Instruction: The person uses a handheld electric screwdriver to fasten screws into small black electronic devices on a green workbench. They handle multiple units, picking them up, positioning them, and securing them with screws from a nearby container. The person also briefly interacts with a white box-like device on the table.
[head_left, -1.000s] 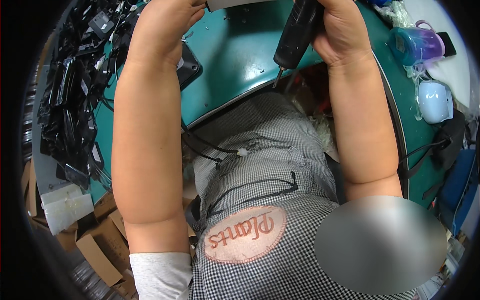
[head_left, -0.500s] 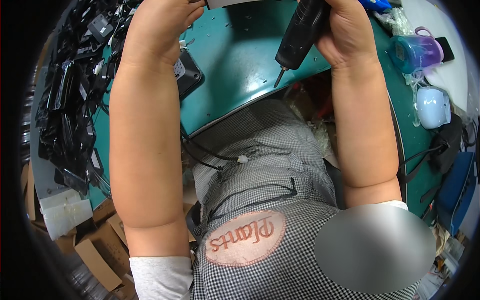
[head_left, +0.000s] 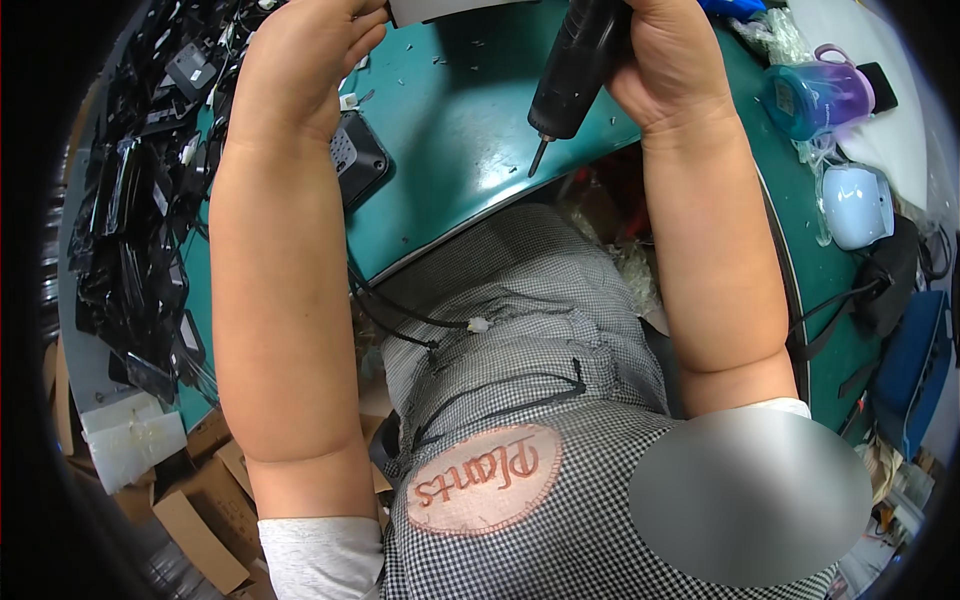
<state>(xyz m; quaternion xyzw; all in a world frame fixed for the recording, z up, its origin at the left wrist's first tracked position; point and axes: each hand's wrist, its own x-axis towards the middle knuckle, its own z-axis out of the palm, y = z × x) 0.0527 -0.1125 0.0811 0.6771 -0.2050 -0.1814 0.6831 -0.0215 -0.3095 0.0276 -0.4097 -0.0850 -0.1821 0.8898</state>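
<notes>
At the top edge my left hand (head_left: 318, 60) has its fingers curled at the left end of a pale flat piece (head_left: 450, 8), which is mostly cut off by the frame. My right hand (head_left: 672, 65) is wrapped round a black electric screwdriver (head_left: 578, 75). Its thin bit points down and toward me, over the front of the green table (head_left: 440, 150), and touches nothing. A black case with a speckled grey panel (head_left: 360, 160) lies beside my left wrist. The tips of my right fingers are out of view.
Black plastic parts and cables (head_left: 130, 200) crowd the table's left side. Small screws dot the tabletop. Rightward are a teal-purple bottle (head_left: 820, 100), a light blue cup-like object (head_left: 857, 205) and a blue bin (head_left: 915, 370). Cardboard boxes (head_left: 205, 515) stand at lower left.
The whole view has shifted, so table, arms and objects sit slightly further left. More of the pale piece shows at the top. Both hands keep their holds.
</notes>
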